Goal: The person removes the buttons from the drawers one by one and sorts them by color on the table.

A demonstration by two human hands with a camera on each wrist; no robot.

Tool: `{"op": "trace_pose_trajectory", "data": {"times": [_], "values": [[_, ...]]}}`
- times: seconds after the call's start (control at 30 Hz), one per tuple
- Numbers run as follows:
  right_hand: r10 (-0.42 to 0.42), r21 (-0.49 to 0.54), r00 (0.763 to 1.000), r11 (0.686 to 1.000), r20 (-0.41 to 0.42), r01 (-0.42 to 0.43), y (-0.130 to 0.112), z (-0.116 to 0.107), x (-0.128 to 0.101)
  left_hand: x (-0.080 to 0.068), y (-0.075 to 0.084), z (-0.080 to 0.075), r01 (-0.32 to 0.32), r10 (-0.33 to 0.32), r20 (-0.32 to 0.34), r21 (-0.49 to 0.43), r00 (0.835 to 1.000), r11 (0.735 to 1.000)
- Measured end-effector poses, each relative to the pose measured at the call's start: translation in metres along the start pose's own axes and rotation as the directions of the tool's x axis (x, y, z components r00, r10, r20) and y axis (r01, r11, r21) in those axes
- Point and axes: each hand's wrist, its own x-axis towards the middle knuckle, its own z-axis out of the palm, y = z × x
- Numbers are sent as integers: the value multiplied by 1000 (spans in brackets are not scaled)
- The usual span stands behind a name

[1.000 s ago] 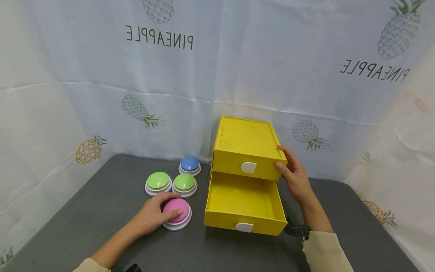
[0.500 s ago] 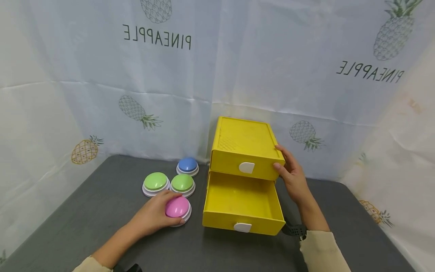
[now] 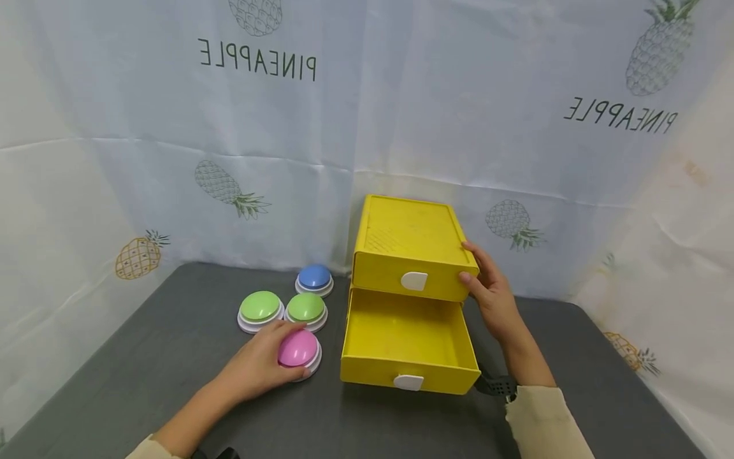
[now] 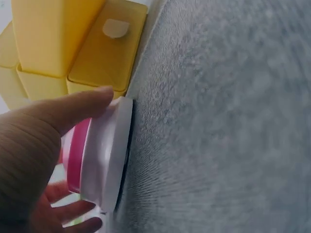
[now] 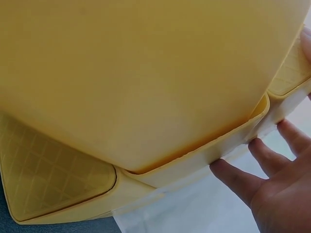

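Note:
My left hand (image 3: pixel 260 360) grips a pink push button (image 3: pixel 298 348) with a white base, thumb on the near side and fingers round the far side. In the left wrist view the white base (image 4: pixel 108 155) sits at the dark cloth, with a thin shadow under it. My right hand (image 3: pixel 496 299) holds the right front corner of a yellow two-drawer box (image 3: pixel 418 229), thumb at the front edge and fingers along the side. Its upper drawer (image 3: pixel 378 274) is closed. The lower drawer (image 3: pixel 410 331) is pulled out with nothing inside.
Two green buttons (image 3: pixel 260 306) stand beyond my left hand, with a blue button (image 3: pixel 314 277) behind them. A pineapple-print curtain (image 3: pixel 321 127) hangs behind the dark grey table (image 3: pixel 143 376). A dark watch (image 3: pixel 497 386) is by my right sleeve.
My left thumb has moved from the top of the pink button down to its near side, and the hand now grips it. The right hand keeps its hold; the view shifts slightly.

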Motion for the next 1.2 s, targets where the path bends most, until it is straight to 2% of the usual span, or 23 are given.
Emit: {"op": "trace_pose_trajectory", "data": {"times": [0.1,0.2,0.3,0.4,0.47,0.57,0.67,0.77,0.8,0.87,0.97,1.1,1.2], "values": [[-2,5,1000,1000,0,2,-1,-1,-1,-1,6,-2,-32,32,-35,8,999,999],[-10,10,1000,1000,4,10,-1,-2,-1,-2,18,-5,-73,71,-112,-15,991,997],[-13,9,1000,1000,10,13,-1,-2,-1,-5,34,-11,-140,120,-215,-83,969,987],[-7,7,1000,1000,4,7,-1,-1,-1,-10,54,-17,-226,171,-290,-170,942,959],[-2,2,1000,1000,-1,2,-1,-1,-2,-15,67,-20,-283,204,-318,-225,926,932],[3,2,1000,1000,-6,-3,-1,-1,-2,-22,85,-22,-334,236,-322,-297,917,895],[6,16,1000,1000,-3,-6,0,0,0,-26,99,-20,-427,311,-328,-380,892,821],[10,26,1000,1000,-2,-10,0,0,1,-27,112,-13,-460,365,-286,-449,886,766],[12,25,1000,1000,-3,-12,1,0,1,-27,116,-10,-457,377,-259,-467,889,757],[16,17,1000,1000,-7,-16,1,0,0,-25,124,-5,-441,391,-205,-479,897,759],[18,17,1000,1000,-8,-18,1,0,0,-21,134,4,-410,391,-137,-440,910,799],[19,21,1000,1000,1,-19,2,-1,2,-18,142,11,-414,394,-127,-231,910,881],[20,12,1000,1000,0,-20,2,-1,2,-16,145,14,-401,387,-128,-110,913,910]]}}
